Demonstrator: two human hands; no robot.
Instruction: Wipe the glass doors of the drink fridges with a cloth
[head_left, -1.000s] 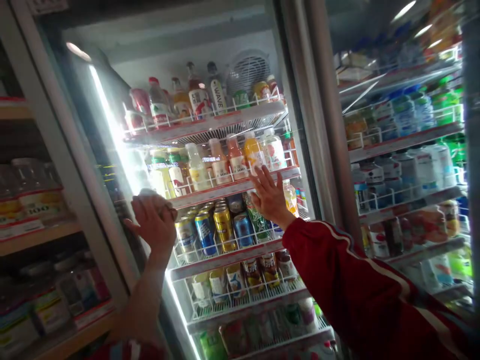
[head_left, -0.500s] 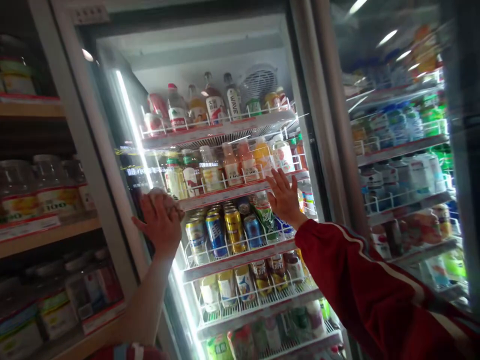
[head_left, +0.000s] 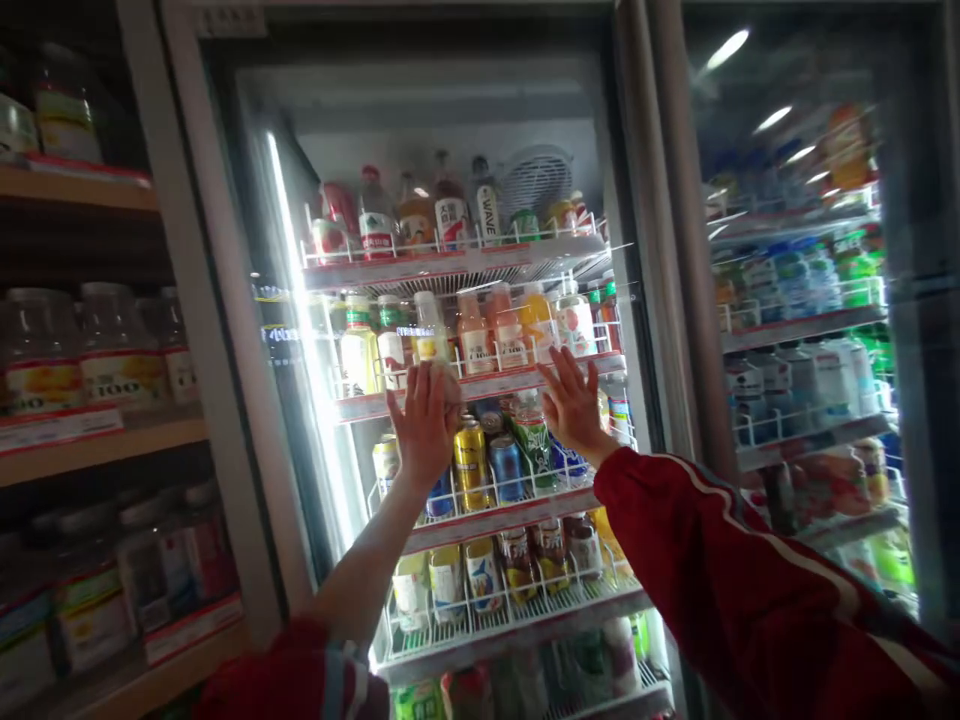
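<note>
Both my hands lie flat on the glass door of a lit drinks fridge. My left hand has its fingers stretched upward over the middle of the glass, in front of the can shelf. A pale wad shows at its fingertips; I cannot make out what it is. My right hand is open with fingers spread, pressed on the glass nearer the door's right frame. Both arms wear red sleeves; the left one is pushed up.
Behind the glass are wire shelves of bottles and cans. A second glass-door fridge stands to the right. Wooden shelves with jars and packets stand to the left.
My left hand has slid right across the glass from the door's left edge to its middle, the pale wad with it. My right hand has stayed in about the same place.
</note>
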